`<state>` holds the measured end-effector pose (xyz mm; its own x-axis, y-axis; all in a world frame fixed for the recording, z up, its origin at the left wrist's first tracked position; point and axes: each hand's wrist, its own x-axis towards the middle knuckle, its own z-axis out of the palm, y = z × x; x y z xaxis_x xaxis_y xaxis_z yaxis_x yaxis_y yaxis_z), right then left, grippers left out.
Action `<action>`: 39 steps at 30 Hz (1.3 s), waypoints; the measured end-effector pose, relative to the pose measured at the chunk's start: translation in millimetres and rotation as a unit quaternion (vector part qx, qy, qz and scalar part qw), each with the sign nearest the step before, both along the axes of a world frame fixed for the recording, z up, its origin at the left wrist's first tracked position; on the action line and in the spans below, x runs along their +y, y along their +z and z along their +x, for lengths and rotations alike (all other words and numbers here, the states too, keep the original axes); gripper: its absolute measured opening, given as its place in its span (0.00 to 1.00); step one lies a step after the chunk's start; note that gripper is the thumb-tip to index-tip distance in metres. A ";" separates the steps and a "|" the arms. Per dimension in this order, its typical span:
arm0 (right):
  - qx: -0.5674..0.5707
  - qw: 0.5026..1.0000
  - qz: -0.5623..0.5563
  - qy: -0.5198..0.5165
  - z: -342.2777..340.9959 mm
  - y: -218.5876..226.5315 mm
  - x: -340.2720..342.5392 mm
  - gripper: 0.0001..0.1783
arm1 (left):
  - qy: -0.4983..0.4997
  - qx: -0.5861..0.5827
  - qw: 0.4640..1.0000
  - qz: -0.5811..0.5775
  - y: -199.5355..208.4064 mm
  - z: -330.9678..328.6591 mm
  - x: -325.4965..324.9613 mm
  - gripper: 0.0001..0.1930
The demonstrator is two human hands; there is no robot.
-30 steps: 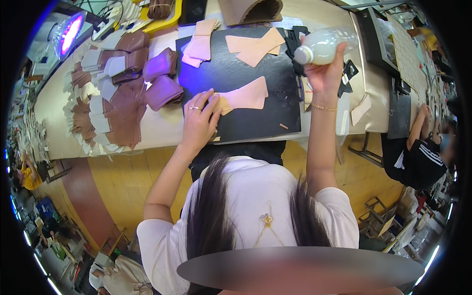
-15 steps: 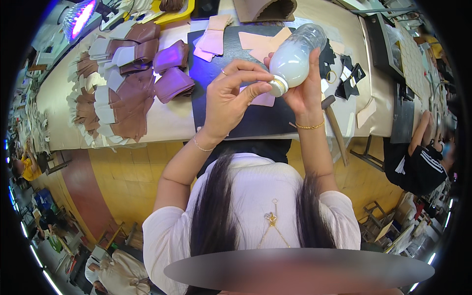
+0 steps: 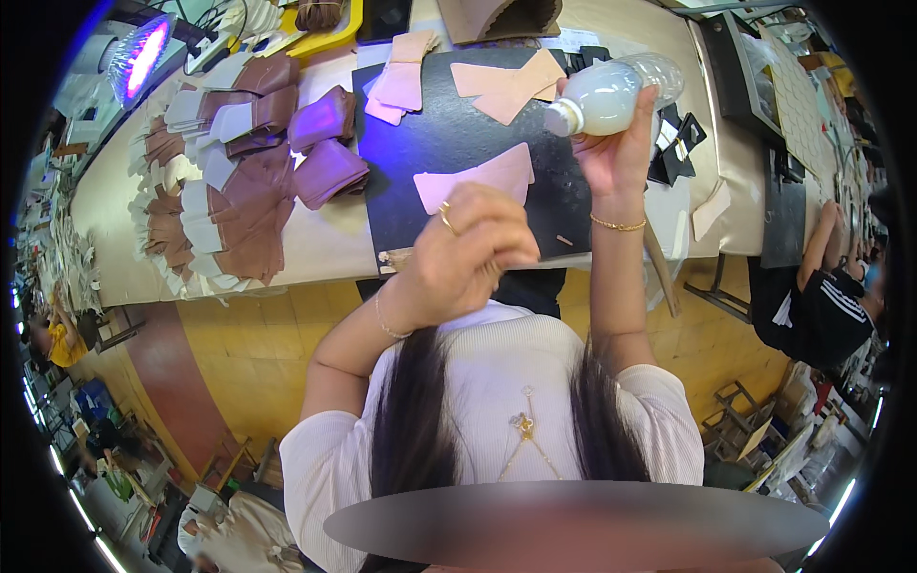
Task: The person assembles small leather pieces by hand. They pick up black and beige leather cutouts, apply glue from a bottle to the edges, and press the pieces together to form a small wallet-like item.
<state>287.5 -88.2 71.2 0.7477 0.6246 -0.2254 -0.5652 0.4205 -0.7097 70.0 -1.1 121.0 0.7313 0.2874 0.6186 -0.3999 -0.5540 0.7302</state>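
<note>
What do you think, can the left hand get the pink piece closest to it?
Probably yes: the left hand looks near the pink piece, and nothing seems to lie on the part that shows. The right hand holds the bottle off to the right. I can't tell if the left is empty.

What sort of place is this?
Likely a leatherwork workshop, judging by the fanned stacks of brown leather-like pieces, the flat pale pink cutouts and the black rectangular board beneath most cutouts.
</note>
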 end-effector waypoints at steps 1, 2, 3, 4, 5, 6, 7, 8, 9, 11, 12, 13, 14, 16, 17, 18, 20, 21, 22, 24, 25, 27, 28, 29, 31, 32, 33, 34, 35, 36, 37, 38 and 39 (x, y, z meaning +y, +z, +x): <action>-0.015 0.999 0.026 0.017 3.0 0.6 -3.1 0.43 | -0.042 0.002 0.999 -0.007 1.5 -1.2 -1.2 0.04; -0.013 0.999 0.031 0.015 5.0 1.6 -5.6 0.43 | -0.037 0.006 0.999 0.002 1.6 -0.8 -1.6 0.04; -0.005 1.000 0.026 -0.002 5.1 2.8 -7.4 0.43 | 0.014 0.035 0.998 -0.048 0.0 2.3 -2.1 0.04; -0.012 0.999 0.034 0.004 3.1 4.0 -8.6 0.43 | 0.065 0.064 0.991 -0.098 -3.1 7.9 -2.0 0.05; -0.012 0.999 0.030 -0.004 -0.9 4.9 -9.2 0.43 | 0.116 0.093 0.978 -0.144 -6.7 13.7 -1.2 0.05; -0.013 0.999 0.035 -0.003 -5.2 6.1 -8.9 0.43 | 0.127 0.079 0.964 -0.218 -10.5 20.0 1.0 0.08; -0.026 0.999 0.020 -0.022 -9.2 7.4 -8.0 0.44 | 0.133 0.043 0.969 -0.205 -14.0 26.3 2.8 0.09; -0.037 0.999 0.011 -0.031 -13.3 8.8 -7.3 0.44 | 0.140 0.010 0.971 -0.193 -16.8 32.2 3.2 0.10; -0.052 0.998 0.012 -0.028 -16.7 10.2 -6.8 0.44 | 0.147 -0.022 0.972 -0.182 -18.7 36.6 3.9 0.11; -0.055 0.998 0.002 -0.027 -21.4 12.9 -5.9 0.44 | 0.150 -0.034 0.978 -0.140 -20.4 43.2 8.4 0.12; -0.059 0.998 0.002 -0.022 -23.2 13.7 -5.4 0.44 | 0.156 -0.037 0.980 -0.119 -20.7 46.5 10.7 0.13; -0.054 0.998 0.002 -0.018 -24.2 14.4 -5.0 0.44 | 0.147 -0.042 0.983 -0.098 -20.7 49.4 12.7 0.13; -0.049 0.999 0.000 -0.015 -25.1 14.7 -4.9 0.44 | 0.143 -0.042 0.986 -0.078 -20.7 51.7 14.2 0.13; -0.037 0.999 -0.002 -0.013 -26.2 14.9 -5.2 0.44 | 0.134 -0.033 0.989 -0.045 -20.4 53.4 17.2 0.13; -0.031 0.999 -0.003 -0.014 -27.0 14.8 -5.5 0.44 | 0.130 -0.025 0.991 -0.031 -20.1 52.6 19.2 0.13; -0.021 1.000 -0.007 -0.012 -27.3 14.8 -6.0 0.44 | 0.126 -0.016 0.992 -0.017 -19.8 51.8 21.3 0.13; -0.029 0.999 -0.015 -0.010 -29.3 14.5 -7.1 0.44 | 0.123 -0.022 0.992 0.032 -19.6 50.7 24.6 0.10; -0.033 0.999 -0.023 -0.007 -30.5 14.4 -7.5 0.44 | 0.122 -0.025 0.991 0.056 -19.6 50.5 25.6 0.09; -0.023 1.000 -0.019 -0.009 -32.0 14.2 -7.9 0.44 | 0.124 -0.028 0.989 0.072 -19.8 50.6 25.4 0.09; -0.007 1.000 -0.016 -0.010 -35.6 13.6 -7.9 0.43 | 0.128 -0.035 0.986 0.102 -20.7 51.0 24.6 0.08; 0.000 1.000 -0.006 -0.005 -36.9 13.4 -7.5 0.43 | 0.129 -0.038 0.985 0.108 -21.4 51.0 23.1 0.09; 0.009 1.000 0.022 0.009 -37.4 12.7 -6.5 0.43 | 0.128 -0.040 0.984 0.117 -23.0 50.1 18.0 0.11; 0.015 1.000 0.016 0.004 -35.9 12.5 -6.2 0.44 | 0.123 -0.033 0.986 0.111 -23.8 48.0 15.5 0.11; 0.017 1.000 0.019 0.003 -33.7 12.5 -6.7 0.44 | 0.117 -0.021 0.988 0.102 -24.3 45.2 12.7 0.11; 0.005 0.999 0.036 -0.010 -24.9 12.1 -7.1 0.44 | 0.092 -0.001 0.992 0.082 -25.1 37.3 3.6 0.11; -0.008 0.998 0.049 -0.025 -14.7 14.4 -10.0 0.44 | 0.071 0.006 0.995 0.070 -24.9 32.5 -4.2 0.10; -0.005 0.997 0.039 -0.069 -5.7 15.2 -11.9 0.44 | 0.045 -0.009 0.997 0.061 -25.1 29.8 -9.4 0.10; -0.026 0.993 0.062 -0.094 -2.5 14.7 -16.6 0.44 | 0.041 0.008 0.999 0.031 -25.4 28.3 -11.0 0.07; -0.035 0.994 0.065 -0.079 3.5 14.7 -20.1 0.44 | 0.064 0.036 0.997 0.013 -26.1 28.0 -10.9 0.06; -0.048 0.994 0.062 -0.075 7.1 13.7 -23.1 0.44 | 0.075 0.049 0.996 0.002 -26.4 26.6 -8.6 0.06; -0.070 0.993 0.080 -0.054 10.5 13.1 -25.7 0.44 | 0.088 0.061 0.994 -0.006 -26.5 25.9 -4.6 0.06; -0.059 0.992 0.102 -0.036 15.3 13.0 -27.7 0.44 | 0.067 0.091 0.994 -0.003 -26.5 25.8 1.1 0.06; -0.038 0.993 0.094 -0.067 18.3 12.6 -30.0 0.44 | 0.063 0.104 0.991 0.062 -26.5 25.3 4.9 0.05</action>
